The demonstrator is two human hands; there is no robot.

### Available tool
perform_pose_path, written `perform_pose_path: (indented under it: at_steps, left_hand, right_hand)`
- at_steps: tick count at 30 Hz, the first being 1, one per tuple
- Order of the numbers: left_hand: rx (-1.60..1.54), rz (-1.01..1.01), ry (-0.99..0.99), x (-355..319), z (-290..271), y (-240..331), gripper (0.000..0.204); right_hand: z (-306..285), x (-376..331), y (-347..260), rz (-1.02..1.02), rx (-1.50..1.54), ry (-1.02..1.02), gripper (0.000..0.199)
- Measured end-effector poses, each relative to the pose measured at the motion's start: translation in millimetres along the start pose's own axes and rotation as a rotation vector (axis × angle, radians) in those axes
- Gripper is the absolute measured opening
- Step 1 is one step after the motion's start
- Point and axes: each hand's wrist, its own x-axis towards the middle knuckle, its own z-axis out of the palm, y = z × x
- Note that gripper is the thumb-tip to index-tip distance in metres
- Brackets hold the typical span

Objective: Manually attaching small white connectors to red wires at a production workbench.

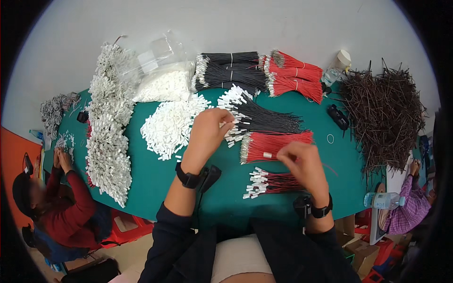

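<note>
green table (155, 181), two hands, three red bundles (295, 75)

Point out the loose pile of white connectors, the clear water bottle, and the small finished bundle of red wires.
Pile of white connectors (172, 125), head view, middle of the heap.
Water bottle (384, 200), head view, its clear body.
Small bundle of red wires (278, 181), head view, red wire section.

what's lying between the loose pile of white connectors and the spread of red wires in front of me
In the head view, the left hand and a fan of black wires with white tips lie between the white connector pile and the red wires.
</note>
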Motion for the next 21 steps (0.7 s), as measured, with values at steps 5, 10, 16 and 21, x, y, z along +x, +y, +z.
perform_pose_path:
  at_steps: [5, 10, 16, 21]
  left_hand:
    - [0.399, 0.049, -0.033, 2.2, 21.1, -27.6, 0.017]
    - [0.527, 0.122, 0.005, 1.2, 36.0, -40.8, 0.016]
    - [0.488, 0.109, 0.028, 3.5, 35.7, -33.8, 0.01]
    - [0.37, 0.226, 0.165, 7.7, 24.5, -31.8, 0.006]
  right_hand:
    - [18.2, -22.6, 25.0, 0.025, -0.264, -0.29, 0.011]
    - [30.4, -8.9, 26.9, -0.013, -0.318, -0.187, 0.017]
    - [71.9, 17.7, 58.0, -0.211, -0.332, 0.027, 0.011]
    - [77.3, 21.0, 65.3, -0.226, -0.258, 0.063, 0.006]
